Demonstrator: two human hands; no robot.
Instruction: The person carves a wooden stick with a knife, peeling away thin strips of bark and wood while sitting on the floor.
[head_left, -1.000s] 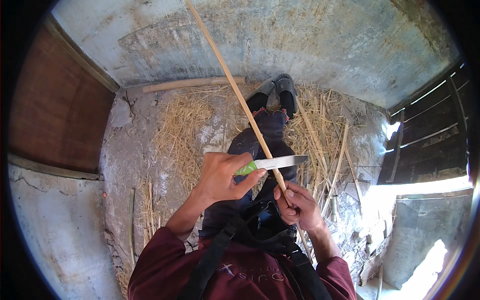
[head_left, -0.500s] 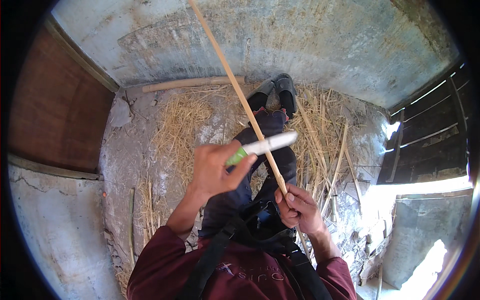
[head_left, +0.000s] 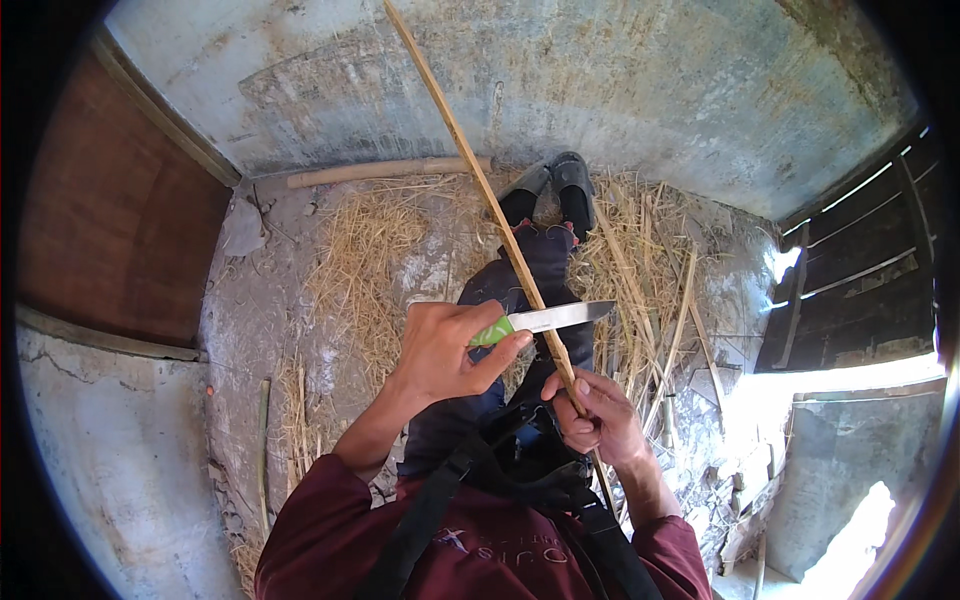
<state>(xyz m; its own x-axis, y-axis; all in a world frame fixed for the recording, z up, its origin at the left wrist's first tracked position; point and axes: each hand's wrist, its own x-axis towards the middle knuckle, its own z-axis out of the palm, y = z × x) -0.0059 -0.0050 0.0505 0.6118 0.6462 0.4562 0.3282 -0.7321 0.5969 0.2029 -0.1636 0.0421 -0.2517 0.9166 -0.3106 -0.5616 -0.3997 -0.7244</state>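
My left hand grips a knife by its green handle. Its steel blade points right and lies across a long thin bamboo stick. My right hand is closed around the stick's near end, just below the blade. The stick slants up and away to the left, past my dark trousers and black shoes, toward the grey wall. I am seated with my legs stretched out over straw.
Dry straw and shavings cover the concrete floor around my legs. More bamboo strips lie to the right. A thick pole rests at the foot of the grey wall. A brown wooden panel stands on the left, dark slats on the right.
My left hand lifted the knife up along the stick, then brought it back down toward my right hand. The stick and my right hand stayed put.
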